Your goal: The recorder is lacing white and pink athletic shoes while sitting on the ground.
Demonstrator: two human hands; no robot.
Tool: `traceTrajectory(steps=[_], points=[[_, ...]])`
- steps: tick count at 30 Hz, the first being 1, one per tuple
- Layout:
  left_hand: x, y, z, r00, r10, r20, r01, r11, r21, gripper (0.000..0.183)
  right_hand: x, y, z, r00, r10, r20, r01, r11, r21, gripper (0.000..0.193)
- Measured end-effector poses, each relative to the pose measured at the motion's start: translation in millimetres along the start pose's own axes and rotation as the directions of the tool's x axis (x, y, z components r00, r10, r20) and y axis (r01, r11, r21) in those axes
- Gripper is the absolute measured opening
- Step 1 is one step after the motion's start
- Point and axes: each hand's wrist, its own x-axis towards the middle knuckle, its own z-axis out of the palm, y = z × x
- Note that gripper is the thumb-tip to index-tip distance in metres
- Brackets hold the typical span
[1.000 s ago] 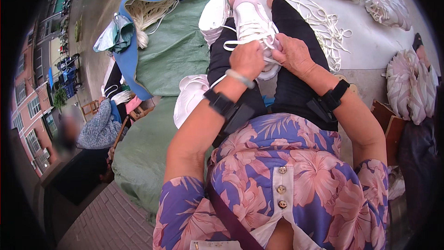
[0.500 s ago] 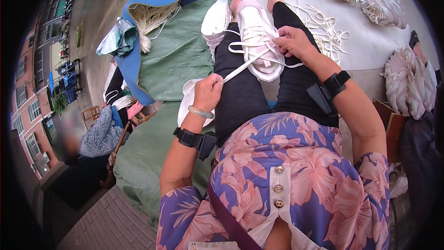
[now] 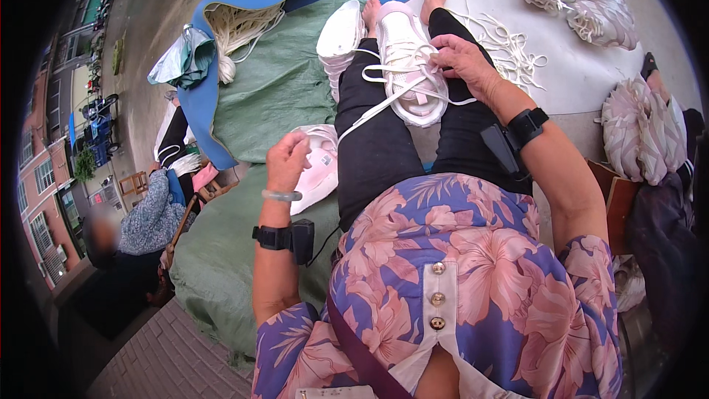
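A white and pale pink sneaker (image 3: 410,66) lies across my black-trousered thighs, its heel toward me. White shoelaces (image 3: 380,109) run over it in loops, and one long end trails onto my left thigh. My right hand (image 3: 464,60) is at the sneaker's right side, its fingers closed on a lace by the eyelets; the fingertips partly hide the grip. Away to the left, my left hand (image 3: 286,161) is raised with loosely bent fingers and nothing visible in them. Beside it lies a pale pink and white shoe piece (image 3: 320,166).
White stacked shoe pieces (image 3: 340,37) stand left of my leg on green sheeting (image 3: 281,96). Loose laces (image 3: 521,59) lie on the pale mat to the right. Bundled shoe uppers (image 3: 641,129) sit farther right. A lace bundle (image 3: 240,29) is at upper left; another person (image 3: 151,210) sits left.
My left hand has let go of the long lace end and moved left and down. The lace has dropped onto my thigh. My right hand stays at the sneaker.
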Motion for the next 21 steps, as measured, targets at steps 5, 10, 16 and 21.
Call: traceTrajectory(steps=[5,10,16,21], points=[[-18.2,-19.2,-25.3,0.990,-0.096,-0.103,0.085,0.991,-0.107,0.018,7.9,5.4,-15.2,0.997,-0.001,0.073,-0.013,0.982,0.190,0.017],[-36.4,-49.8,-53.4,0.961,-0.166,-0.223,0.147,0.984,-0.099,0.019,-0.8,12.0,-26.0,0.992,-0.008,-0.122,0.001,0.998,-0.056,0.015],[-79.2,-164.5,-103.5,0.864,-0.005,-0.504,0.197,0.923,0.329,0.024,-15.3,17.6,-45.8,0.968,-0.208,-0.142,0.151,0.932,-0.331,0.022],[-90.0,-124.0,-60.9,0.767,-0.485,-0.420,0.550,0.834,0.042,0.044,-52.1,25.3,-39.3,0.747,-0.521,0.412,0.513,0.059,-0.856,0.023]])
